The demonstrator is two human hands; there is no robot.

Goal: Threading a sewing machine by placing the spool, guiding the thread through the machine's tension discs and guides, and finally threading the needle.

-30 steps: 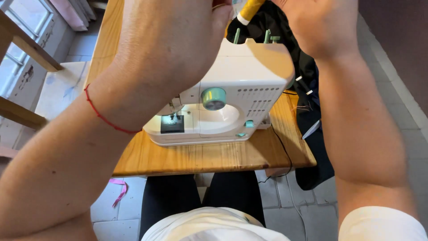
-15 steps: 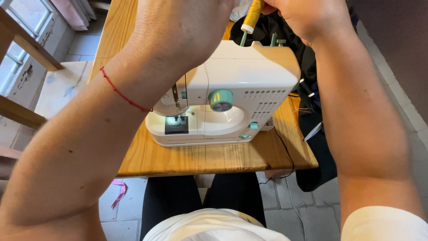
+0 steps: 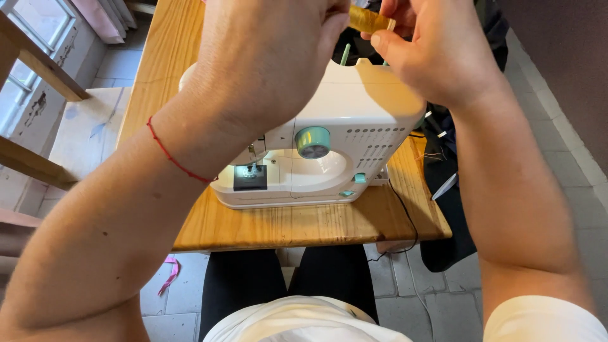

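Observation:
A small white sewing machine (image 3: 354,126) with a teal dial (image 3: 313,141) stands on a narrow wooden table (image 3: 297,225); its needle area is lit. Both my hands are raised above the machine's top. My right hand (image 3: 437,54) pinches a yellow thread spool (image 3: 368,19) between thumb and fingers. My left hand (image 3: 269,54), with a red string on its wrist, has its fingers closed at the spool's left end; whether it grips the spool or its thread is hidden. The spool's far end is out of view.
A black cable (image 3: 405,221) runs off the table's right front corner. Dark fabric (image 3: 453,209) hangs at the table's right side. A pink scrap (image 3: 170,273) lies on the tiled floor. Wooden beams (image 3: 38,66) and a window are at left.
The view has shifted, so the machine sits lower in the frame. The spool has tilted from near upright to lying more sideways between my hands, which stay together above the machine.

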